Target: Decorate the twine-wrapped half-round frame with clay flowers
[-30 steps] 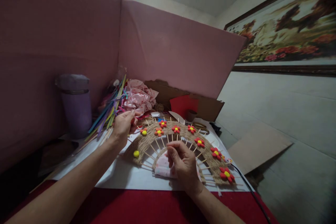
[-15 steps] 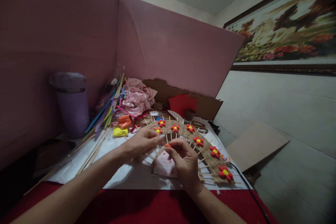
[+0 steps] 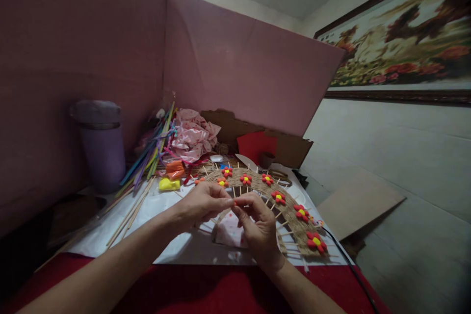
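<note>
Between the fingertips of both hands is a small piece of orange modelling clay (image 3: 235,202). My right hand (image 3: 260,228) pinches it between thumb and index finger, and the fingertips of my left hand (image 3: 202,203) press against it from the other side. Under and behind the hands lies an arch woven of brown twine (image 3: 292,215) on thin sticks. Red clay flowers (image 3: 300,213) with yellow centres run along it. An orange clay flower (image 3: 222,182) sits on its left part, which my left hand partly hides. A spotted cloth piece (image 3: 231,230) fills the inner arch.
Left of the arch lie packets of orange clay (image 3: 174,170) and yellow clay (image 3: 169,184), loose sticks (image 3: 132,211) and coloured pipe cleaners (image 3: 158,142). A purple cup (image 3: 103,152) stands farther left. Scissors (image 3: 278,175) lie behind the arch; a black cable (image 3: 346,257) runs along the right.
My left hand has moved right, bringing its fingertips against the orange clay in my right hand. An orange piece on the arch's left end now shows above my left hand.
</note>
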`<act>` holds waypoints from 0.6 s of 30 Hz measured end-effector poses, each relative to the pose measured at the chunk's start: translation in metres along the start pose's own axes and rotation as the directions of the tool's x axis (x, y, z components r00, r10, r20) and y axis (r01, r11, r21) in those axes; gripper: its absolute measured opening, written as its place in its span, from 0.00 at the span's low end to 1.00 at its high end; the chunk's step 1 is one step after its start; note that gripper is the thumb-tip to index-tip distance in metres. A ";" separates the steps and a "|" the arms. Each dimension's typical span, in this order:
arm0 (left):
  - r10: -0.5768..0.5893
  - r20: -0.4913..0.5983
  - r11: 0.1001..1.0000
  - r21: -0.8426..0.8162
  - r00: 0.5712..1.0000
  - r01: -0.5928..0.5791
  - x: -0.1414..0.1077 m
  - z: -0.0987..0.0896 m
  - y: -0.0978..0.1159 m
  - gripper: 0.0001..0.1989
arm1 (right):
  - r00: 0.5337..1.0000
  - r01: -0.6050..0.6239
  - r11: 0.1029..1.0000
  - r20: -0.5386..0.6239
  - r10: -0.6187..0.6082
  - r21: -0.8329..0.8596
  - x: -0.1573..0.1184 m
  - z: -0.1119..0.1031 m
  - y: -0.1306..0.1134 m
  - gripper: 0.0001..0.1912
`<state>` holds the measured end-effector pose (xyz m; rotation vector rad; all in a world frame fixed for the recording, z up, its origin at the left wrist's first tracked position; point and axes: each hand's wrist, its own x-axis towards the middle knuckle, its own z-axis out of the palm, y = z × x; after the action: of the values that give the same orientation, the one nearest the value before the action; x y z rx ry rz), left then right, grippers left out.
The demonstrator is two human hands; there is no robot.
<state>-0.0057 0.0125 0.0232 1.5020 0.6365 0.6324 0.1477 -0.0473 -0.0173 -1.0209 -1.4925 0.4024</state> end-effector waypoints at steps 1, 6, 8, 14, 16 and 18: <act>-0.005 -0.005 1.000 -0.009 1.000 0.005 0.000 0.000 -0.001 0.15 | 1.000 0.003 1.000 0.003 -0.003 0.003 0.000 0.000 0.000 0.04; 0.008 -0.012 0.998 0.056 1.000 -0.007 0.002 -0.001 0.000 0.17 | 1.000 0.003 0.999 0.003 -0.004 0.046 0.000 0.000 0.001 0.05; 0.083 -0.129 0.988 0.144 0.988 -0.064 0.004 -0.006 0.005 0.18 | 0.999 -0.043 0.996 -0.005 0.043 0.075 0.001 0.001 0.003 0.05; 0.428 -0.491 0.843 0.520 0.759 -0.139 0.009 -0.052 0.018 0.11 | 0.988 -0.153 0.980 0.045 0.149 0.127 0.019 0.001 -0.002 0.06; 0.401 -0.512 0.830 0.555 0.759 -0.064 0.010 -0.067 0.016 0.10 | 0.984 -0.138 0.988 0.123 0.128 0.074 0.030 0.003 -0.007 0.05; 0.344 -0.541 0.847 0.531 0.767 -0.006 0.011 -0.075 0.012 0.08 | 0.982 -0.066 0.998 0.178 0.067 -0.010 0.041 0.006 -0.011 0.04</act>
<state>-0.0524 0.0718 0.0370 1.8604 1.2537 1.2162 0.1432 -0.0199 0.0148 -1.0620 -1.6217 0.5506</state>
